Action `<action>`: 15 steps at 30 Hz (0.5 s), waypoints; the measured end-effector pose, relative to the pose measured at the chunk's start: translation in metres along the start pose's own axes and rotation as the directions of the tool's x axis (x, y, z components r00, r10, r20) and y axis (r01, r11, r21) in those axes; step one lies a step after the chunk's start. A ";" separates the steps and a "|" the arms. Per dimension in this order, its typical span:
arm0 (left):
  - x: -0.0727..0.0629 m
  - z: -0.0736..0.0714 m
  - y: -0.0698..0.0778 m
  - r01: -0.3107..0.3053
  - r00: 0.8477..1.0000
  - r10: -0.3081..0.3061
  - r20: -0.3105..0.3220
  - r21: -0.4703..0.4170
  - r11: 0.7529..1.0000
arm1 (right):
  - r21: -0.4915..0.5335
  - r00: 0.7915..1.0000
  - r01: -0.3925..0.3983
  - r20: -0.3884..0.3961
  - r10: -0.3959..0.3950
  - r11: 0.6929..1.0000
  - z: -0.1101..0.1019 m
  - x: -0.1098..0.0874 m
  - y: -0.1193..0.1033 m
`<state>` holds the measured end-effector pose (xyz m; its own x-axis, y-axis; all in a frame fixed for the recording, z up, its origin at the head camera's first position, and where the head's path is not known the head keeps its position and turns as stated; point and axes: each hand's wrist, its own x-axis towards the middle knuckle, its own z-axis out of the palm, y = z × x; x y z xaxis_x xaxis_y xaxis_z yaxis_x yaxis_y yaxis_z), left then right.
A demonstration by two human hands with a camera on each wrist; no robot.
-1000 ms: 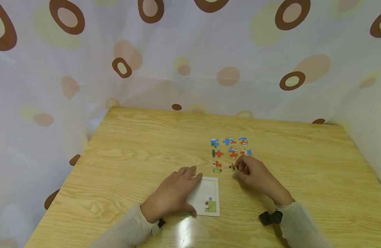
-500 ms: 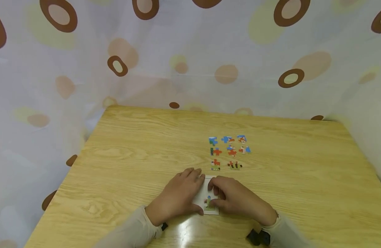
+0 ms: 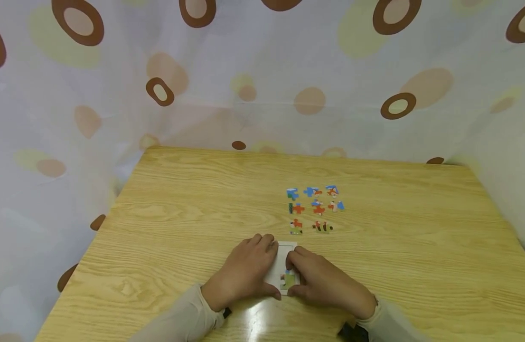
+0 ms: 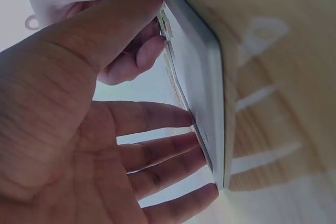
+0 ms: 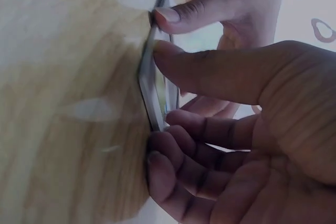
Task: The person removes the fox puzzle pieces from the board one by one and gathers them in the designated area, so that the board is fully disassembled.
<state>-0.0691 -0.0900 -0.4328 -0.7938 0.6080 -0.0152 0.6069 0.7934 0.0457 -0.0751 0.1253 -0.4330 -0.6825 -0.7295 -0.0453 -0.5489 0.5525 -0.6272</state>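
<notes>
A white puzzle tray (image 3: 276,271) lies flat near the table's front. In its lower right corner sits a green jigsaw piece (image 3: 289,281) with a blue knob. My left hand (image 3: 244,270) rests across the tray's left side; in the left wrist view, nearly straight fingers (image 4: 163,161) touch its edge. My right hand (image 3: 326,280) is curled over the right side, thumb below the green piece and index finger by its knob. In the right wrist view, the right thumb (image 5: 205,74) lies at the tray's rim (image 5: 148,80); the fingertips' contact with the piece is partly hidden.
Behind the tray, several loose jigsaw pieces lie in rows, among them a striped piece (image 3: 323,227) and a red-and-green piece (image 3: 296,227). The wooden table (image 3: 194,190) meets a patterned curtain (image 3: 271,123) at its back. Dark wrist devices show under both sleeves.
My right hand has left the striped piece on the table and come down and left to the green piece in the tray. The left hand stays on the tray, shifted slightly right.
</notes>
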 end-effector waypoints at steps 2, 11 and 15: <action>-0.001 0.000 0.000 0.004 1.000 -0.004 0.001 -0.002 1.000 | -0.003 1.000 -0.011 -0.004 0.011 1.000 0.002 0.001 -0.001; -0.003 0.000 0.000 0.002 1.000 -0.002 0.012 -0.012 1.000 | 0.011 0.998 -0.047 -0.045 0.048 0.999 0.007 0.003 -0.002; -0.002 -0.001 0.000 -0.003 1.000 0.004 0.019 -0.015 1.000 | 0.092 0.997 -0.041 -0.058 0.046 0.995 0.007 0.003 -0.001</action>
<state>-0.0671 -0.0911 -0.4318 -0.7906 0.6114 -0.0342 0.6090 0.7909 0.0603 -0.0733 0.1199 -0.4375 -0.7341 -0.6785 -0.0288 -0.4738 0.5422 -0.6940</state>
